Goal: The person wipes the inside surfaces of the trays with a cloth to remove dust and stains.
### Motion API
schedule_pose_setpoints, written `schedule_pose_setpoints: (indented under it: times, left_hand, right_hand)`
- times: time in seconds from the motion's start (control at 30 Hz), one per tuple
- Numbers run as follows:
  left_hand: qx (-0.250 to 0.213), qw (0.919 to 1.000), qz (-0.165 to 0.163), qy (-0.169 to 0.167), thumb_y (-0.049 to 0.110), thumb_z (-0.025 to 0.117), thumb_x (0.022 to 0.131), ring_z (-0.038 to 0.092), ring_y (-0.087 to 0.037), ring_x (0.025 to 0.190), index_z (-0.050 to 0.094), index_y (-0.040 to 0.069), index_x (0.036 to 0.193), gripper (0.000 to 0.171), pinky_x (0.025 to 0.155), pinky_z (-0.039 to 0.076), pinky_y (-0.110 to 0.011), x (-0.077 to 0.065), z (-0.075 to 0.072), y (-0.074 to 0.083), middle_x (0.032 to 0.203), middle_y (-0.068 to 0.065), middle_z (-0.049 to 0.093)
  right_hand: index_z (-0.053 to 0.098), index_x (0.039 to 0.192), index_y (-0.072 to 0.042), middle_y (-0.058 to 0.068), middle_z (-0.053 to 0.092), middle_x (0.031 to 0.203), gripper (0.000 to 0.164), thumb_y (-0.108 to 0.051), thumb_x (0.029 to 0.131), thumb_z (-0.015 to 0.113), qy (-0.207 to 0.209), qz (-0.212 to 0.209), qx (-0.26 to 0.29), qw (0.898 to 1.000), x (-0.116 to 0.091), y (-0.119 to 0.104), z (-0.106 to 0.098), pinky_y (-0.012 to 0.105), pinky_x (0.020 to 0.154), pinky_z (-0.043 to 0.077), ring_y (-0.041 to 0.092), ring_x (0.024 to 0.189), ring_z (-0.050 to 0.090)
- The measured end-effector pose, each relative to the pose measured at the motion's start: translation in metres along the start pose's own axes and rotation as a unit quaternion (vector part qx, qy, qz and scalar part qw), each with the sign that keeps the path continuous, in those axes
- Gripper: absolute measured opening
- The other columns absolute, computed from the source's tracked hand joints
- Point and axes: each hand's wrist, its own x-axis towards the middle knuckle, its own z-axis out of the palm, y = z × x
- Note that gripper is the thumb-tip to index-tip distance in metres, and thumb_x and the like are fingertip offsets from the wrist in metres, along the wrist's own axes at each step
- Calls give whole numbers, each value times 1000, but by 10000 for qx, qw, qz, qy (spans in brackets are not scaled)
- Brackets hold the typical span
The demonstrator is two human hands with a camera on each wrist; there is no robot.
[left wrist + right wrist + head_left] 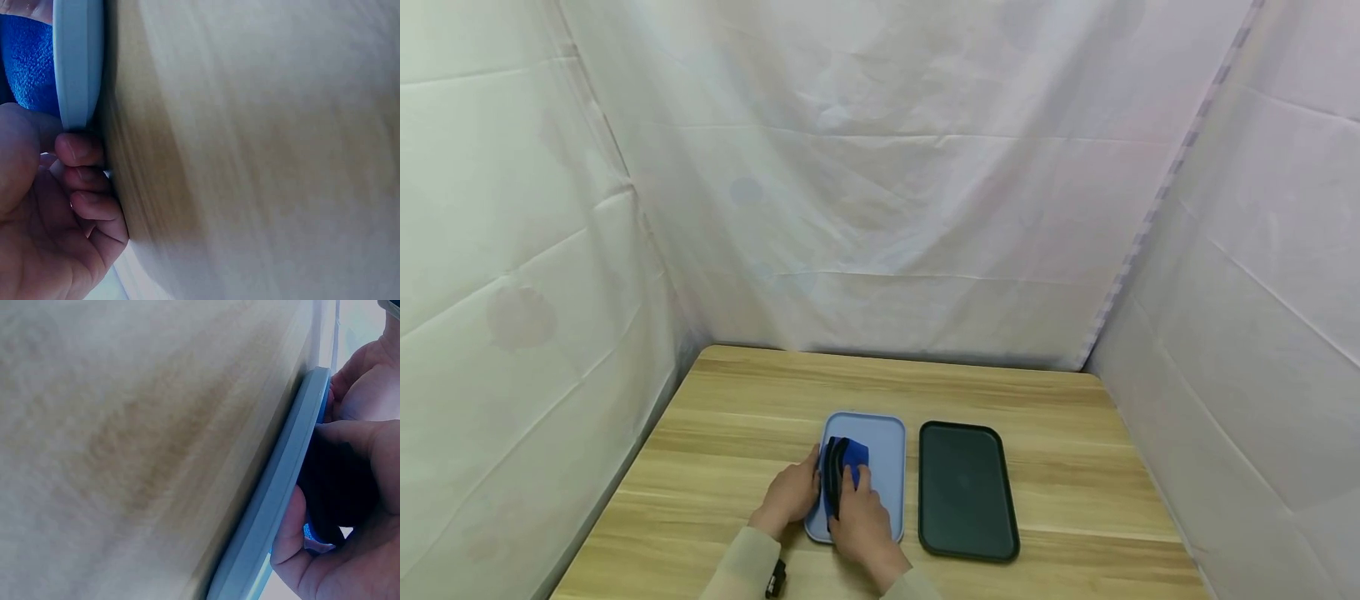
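Observation:
A light blue tray (886, 450) lies on the table. On its left half is a folded blue cloth with black bands (857, 453); its blue part (28, 62) looks fluffy in the left wrist view. My left hand (793, 492) holds the tray's left edge, with curled fingertips (80, 149) against the outer side and the thumb at the rim. From above, my right hand (861, 521) grips the cloth, its thumb and fingers around the black part (340, 481) in the right wrist view. The palm side hides some of the cloth.
A dark green tray (966, 492) lies just right of the light blue one, with a narrow gap between. Both are on a wood-grain table (737, 400). White sheets (880, 208) hang behind and at both sides. A small black object (776, 578) is by the left sleeve.

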Motion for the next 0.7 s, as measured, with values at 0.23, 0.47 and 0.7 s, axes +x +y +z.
schedule_pose_setpoints:
  times: [0.23,0.47,0.7]
  left_hand:
    - [-67,9999,-82,15,18,50,98,53,-16,60,38,1,147,53,62,49,-37,1,-1,2,90,-17,70]
    - [-63,9999,-101,-46,19,50,99,53,-16,60,37,1,147,54,64,50,-39,2,0,1,89,-17,69]
    - [-56,9999,-95,-52,19,50,99,54,-16,62,37,0,147,54,65,51,-39,0,1,0,96,-19,70]
  right_hand:
    - [37,149,-8,18,34,147,83,-34,80,75,145,83,-137,9998,-3,3,-2,43,61,51,34,99,60]
    - [37,149,-9,17,34,148,82,-32,81,75,107,127,-39,9999,-6,6,-7,43,60,51,33,98,60]
    - [38,148,-8,18,35,147,81,-31,80,76,172,147,32,9997,-8,12,-7,44,65,53,33,96,61]
